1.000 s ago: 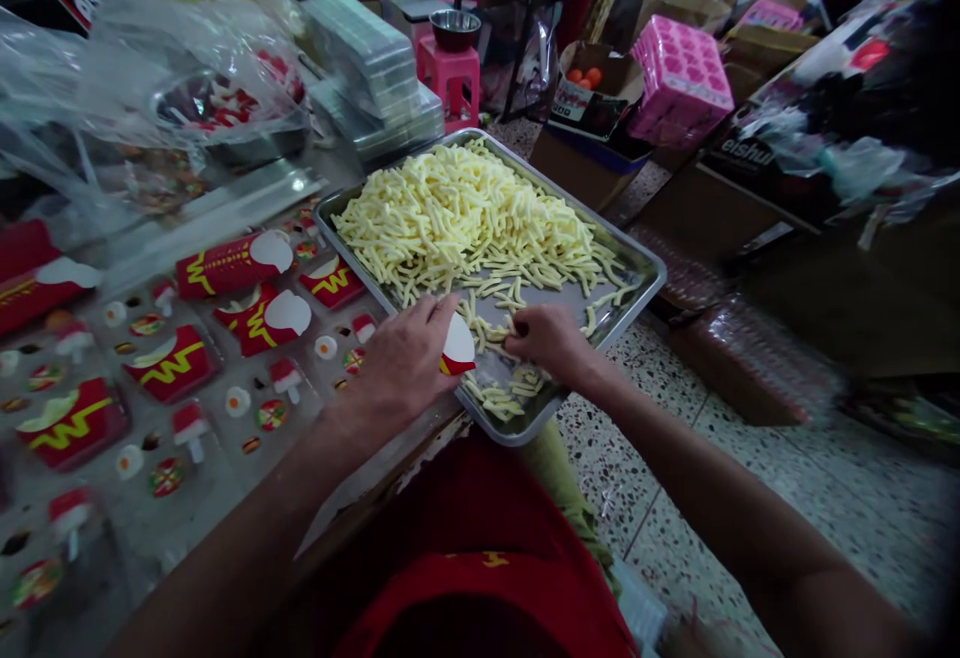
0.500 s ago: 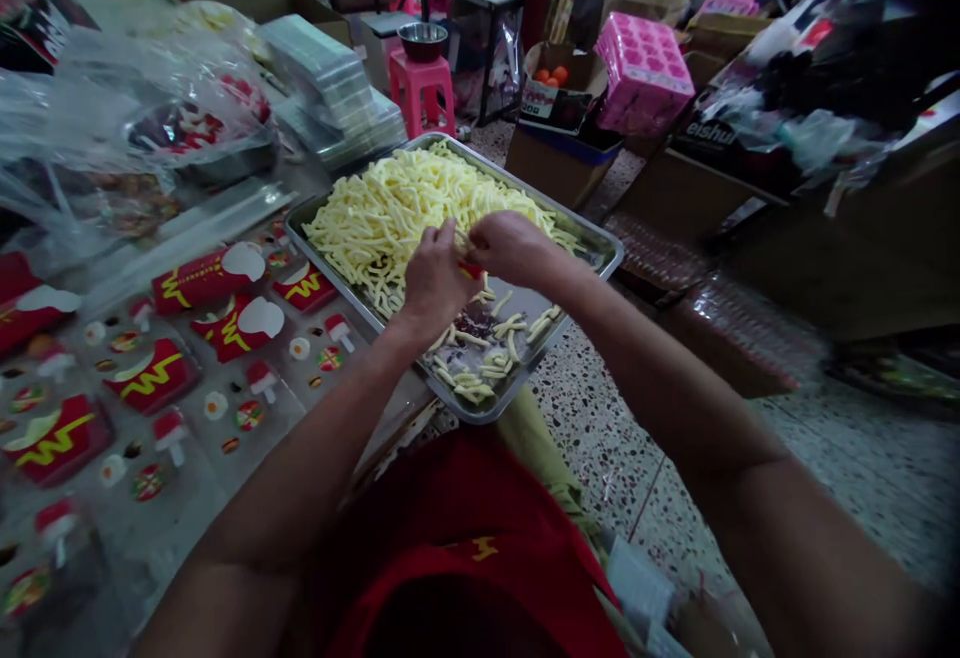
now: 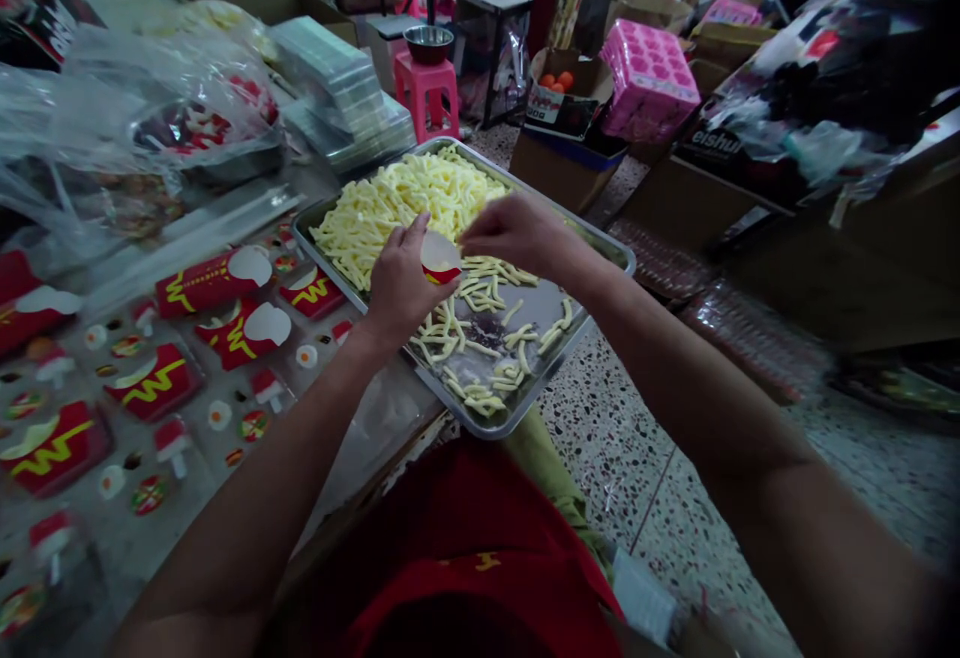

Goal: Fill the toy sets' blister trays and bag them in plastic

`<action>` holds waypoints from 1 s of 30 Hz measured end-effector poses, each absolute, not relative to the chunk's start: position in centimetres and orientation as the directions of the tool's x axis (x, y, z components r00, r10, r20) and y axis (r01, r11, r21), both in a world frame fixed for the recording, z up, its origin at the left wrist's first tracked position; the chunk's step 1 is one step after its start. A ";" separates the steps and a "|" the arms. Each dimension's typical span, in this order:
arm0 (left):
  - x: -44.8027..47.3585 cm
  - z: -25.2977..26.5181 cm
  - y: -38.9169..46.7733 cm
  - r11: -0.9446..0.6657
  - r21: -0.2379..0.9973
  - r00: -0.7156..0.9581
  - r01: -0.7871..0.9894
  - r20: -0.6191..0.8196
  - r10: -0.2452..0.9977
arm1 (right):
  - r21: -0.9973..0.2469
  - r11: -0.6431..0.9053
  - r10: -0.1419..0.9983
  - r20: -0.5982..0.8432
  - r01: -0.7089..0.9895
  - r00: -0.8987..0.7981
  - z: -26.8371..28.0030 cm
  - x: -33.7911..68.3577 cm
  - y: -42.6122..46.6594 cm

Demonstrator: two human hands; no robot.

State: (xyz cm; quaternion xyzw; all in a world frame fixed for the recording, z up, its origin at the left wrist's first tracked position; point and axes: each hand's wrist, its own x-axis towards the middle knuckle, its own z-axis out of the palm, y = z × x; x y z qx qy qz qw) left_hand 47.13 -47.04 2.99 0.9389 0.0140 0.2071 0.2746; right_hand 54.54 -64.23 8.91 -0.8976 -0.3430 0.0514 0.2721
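Note:
My left hand (image 3: 399, 286) is wrapped round a small red-and-white fries carton (image 3: 440, 256), its pale inside facing up. My right hand (image 3: 525, 234) is just right of the carton, over the tray, with its fingers drawn together. Whatever those fingertips hold, if anything, is hidden. Below both hands lies a metal tray (image 3: 501, 428) with a heap of pale yellow fries-shaped sticks (image 3: 405, 193). Looser sticks (image 3: 499, 383) are scattered across its near part.
On the table to the left lie filled red fries cartons (image 3: 241, 331) and small food-shaped pieces in clear plastic packs. Stacked clear plastic boxes (image 3: 330, 73) stand behind them. Beyond the tray are a pink stool (image 3: 427, 93) with a metal bowl and cardboard boxes (image 3: 570, 163).
My hands have moved apart. The left has shifted left, bringing the carton's pale inside into view. More loose sticks show in the middle of the tray.

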 end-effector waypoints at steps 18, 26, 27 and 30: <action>44.4 3.3 -47.7 -0.975 0.220 0.998 -0.039 0.057 -0.027 | -0.343 -0.839 0.457 -0.020 0.423 0.889 -0.1 52.9 -65.7; 47.1 3.5 -49.6 -0.934 0.346 0.996 -0.091 0.040 -0.083 | -0.272 -0.679 0.726 -0.116 0.682 0.677 7.0 52.7 -64.0; 47.4 3.5 -49.7 -0.917 0.390 0.995 -0.084 0.079 -0.058 | -0.280 -0.677 0.732 -0.155 0.681 0.664 7.8 53.0 -63.9; 48.0 3.3 -50.5 -0.880 0.471 0.981 -0.062 0.189 0.031 | -0.287 -0.717 0.684 -0.111 0.635 0.721 9.1 53.7 -64.1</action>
